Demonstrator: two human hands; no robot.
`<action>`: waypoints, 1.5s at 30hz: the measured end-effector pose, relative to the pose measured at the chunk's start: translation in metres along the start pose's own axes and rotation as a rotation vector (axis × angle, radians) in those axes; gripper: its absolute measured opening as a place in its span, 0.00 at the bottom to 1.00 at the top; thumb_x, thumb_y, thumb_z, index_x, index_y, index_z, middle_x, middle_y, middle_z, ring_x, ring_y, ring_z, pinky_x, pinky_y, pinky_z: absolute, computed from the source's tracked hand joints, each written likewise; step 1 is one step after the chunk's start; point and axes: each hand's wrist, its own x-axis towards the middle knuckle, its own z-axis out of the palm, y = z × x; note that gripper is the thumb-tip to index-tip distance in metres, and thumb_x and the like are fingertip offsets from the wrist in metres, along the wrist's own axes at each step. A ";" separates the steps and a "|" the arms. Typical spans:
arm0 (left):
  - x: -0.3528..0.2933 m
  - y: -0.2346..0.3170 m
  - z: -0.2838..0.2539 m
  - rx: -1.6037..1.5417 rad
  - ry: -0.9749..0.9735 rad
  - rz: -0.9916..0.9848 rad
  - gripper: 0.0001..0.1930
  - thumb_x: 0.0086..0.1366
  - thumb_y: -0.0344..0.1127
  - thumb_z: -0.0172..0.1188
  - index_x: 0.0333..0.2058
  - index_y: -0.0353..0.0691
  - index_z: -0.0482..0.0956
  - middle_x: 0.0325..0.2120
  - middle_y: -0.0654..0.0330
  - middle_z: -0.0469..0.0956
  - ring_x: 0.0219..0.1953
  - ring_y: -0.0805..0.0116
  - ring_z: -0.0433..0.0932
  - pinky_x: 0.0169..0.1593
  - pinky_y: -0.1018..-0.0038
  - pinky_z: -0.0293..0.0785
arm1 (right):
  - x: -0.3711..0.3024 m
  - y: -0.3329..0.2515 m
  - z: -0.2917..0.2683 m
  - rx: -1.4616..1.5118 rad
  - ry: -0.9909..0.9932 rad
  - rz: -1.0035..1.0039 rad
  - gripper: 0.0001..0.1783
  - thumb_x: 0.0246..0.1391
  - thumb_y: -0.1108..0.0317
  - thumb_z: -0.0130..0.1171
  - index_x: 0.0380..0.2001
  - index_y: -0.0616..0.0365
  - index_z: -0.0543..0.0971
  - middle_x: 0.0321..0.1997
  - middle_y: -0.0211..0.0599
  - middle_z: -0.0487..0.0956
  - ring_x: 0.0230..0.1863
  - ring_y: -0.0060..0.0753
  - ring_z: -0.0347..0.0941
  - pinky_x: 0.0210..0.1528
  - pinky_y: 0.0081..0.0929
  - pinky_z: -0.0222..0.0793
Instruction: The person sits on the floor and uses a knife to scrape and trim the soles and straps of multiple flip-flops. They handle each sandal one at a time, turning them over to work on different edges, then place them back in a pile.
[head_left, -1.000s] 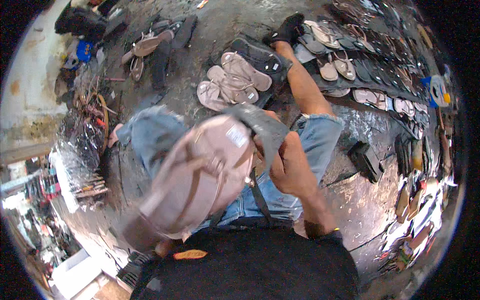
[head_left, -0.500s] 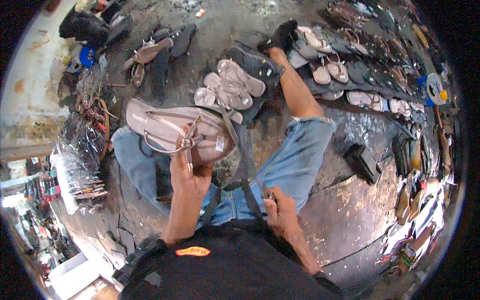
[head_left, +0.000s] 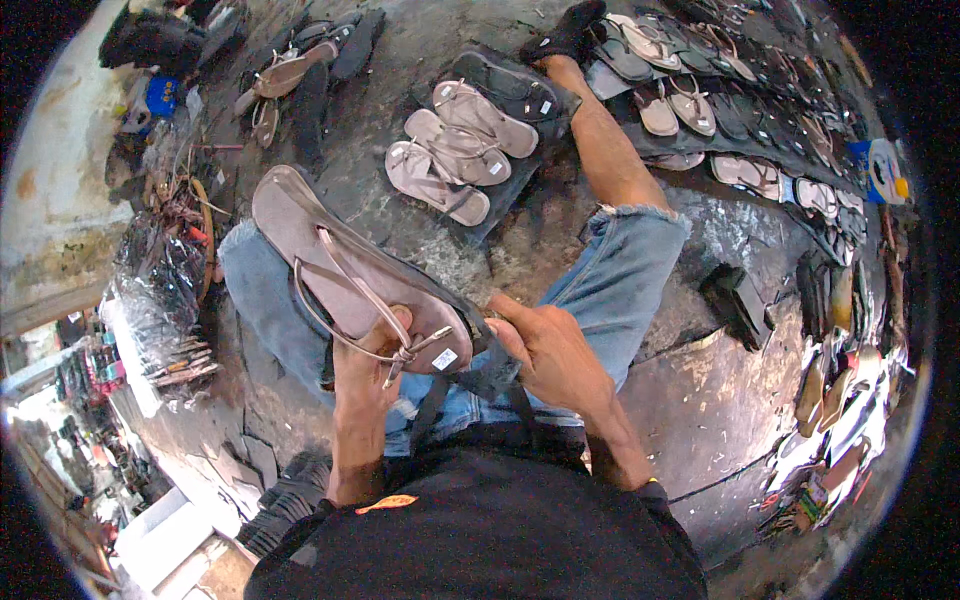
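In the centre-left of the frame we have a pinkish sandal (head_left: 368,275), tilted above the lap, its toe toward the upper left and its heel toward the right hand (head_left: 560,355). Our left hand (head_left: 362,375) grips it from below at the heel half, with a fingertip showing on the footbed beside the straps. Our right hand is curled closed at the heel's edge, where it seems to pinch a dark grey strip (head_left: 490,372); we cannot tell whether it holds a tool as well.

We judge the sandal light, its sole firm but bendable, not fragile and not very slippery. The thin straps and their knot (head_left: 403,353) look like the weak part, so we would hold the sole by its edges toward the heel and not pull on the straps. The strip looks soft and floppy, best pinched close to the sole.

A small white label (head_left: 444,359) sits on the heel; its print is too fine for us to read. The sandals (head_left: 440,185) on the floor at upper centre carry similar white labels. An orange patch (head_left: 387,503) on the black shirt, lower centre, lies at too flat an angle to read.
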 end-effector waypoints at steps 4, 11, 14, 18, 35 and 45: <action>-0.003 0.009 0.008 0.008 0.047 -0.019 0.12 0.60 0.27 0.66 0.42 0.34 0.77 0.31 0.60 0.79 0.31 0.69 0.81 0.34 0.69 0.82 | 0.019 -0.005 0.002 0.050 -0.051 -0.056 0.18 0.68 0.51 0.50 0.37 0.55 0.73 0.21 0.56 0.76 0.27 0.66 0.74 0.29 0.57 0.65; 0.005 0.014 -0.010 0.068 -0.152 0.024 0.22 0.58 0.31 0.71 0.49 0.34 0.76 0.35 0.59 0.81 0.36 0.68 0.81 0.38 0.71 0.80 | 0.061 0.025 0.026 0.464 0.440 -0.050 0.23 0.72 0.48 0.42 0.33 0.56 0.73 0.18 0.41 0.70 0.19 0.41 0.68 0.23 0.37 0.64; 0.080 0.064 0.011 -0.157 -0.031 0.303 0.23 0.65 0.43 0.64 0.56 0.40 0.74 0.50 0.54 0.78 0.49 0.59 0.79 0.57 0.64 0.75 | 0.040 0.049 -0.024 0.873 0.764 0.220 0.32 0.73 0.39 0.32 0.29 0.52 0.72 0.19 0.24 0.68 0.16 0.20 0.61 0.19 0.20 0.57; 0.185 0.056 0.001 -0.675 -0.106 0.126 0.17 0.66 0.44 0.60 0.51 0.46 0.78 0.49 0.52 0.81 0.51 0.54 0.79 0.60 0.60 0.75 | -0.035 0.072 -0.103 0.724 1.107 0.341 0.31 0.70 0.35 0.36 0.38 0.52 0.72 0.20 0.25 0.63 0.17 0.19 0.58 0.20 0.21 0.56; 0.289 -0.111 0.003 0.814 0.680 -0.019 0.48 0.56 0.69 0.63 0.48 0.17 0.75 0.48 0.27 0.77 0.52 0.34 0.77 0.56 0.53 0.73 | 0.034 0.076 0.008 0.283 0.276 0.217 0.14 0.67 0.61 0.55 0.49 0.58 0.73 0.26 0.32 0.75 0.23 0.32 0.70 0.27 0.35 0.66; 0.243 -0.065 -0.022 0.130 0.403 -0.324 0.46 0.65 0.56 0.62 0.60 0.12 0.60 0.60 0.34 0.68 0.61 0.50 0.70 0.63 0.50 0.62 | 0.062 0.044 0.012 -0.037 -0.110 0.420 0.21 0.68 0.53 0.53 0.43 0.65 0.75 0.25 0.56 0.78 0.25 0.59 0.75 0.30 0.47 0.67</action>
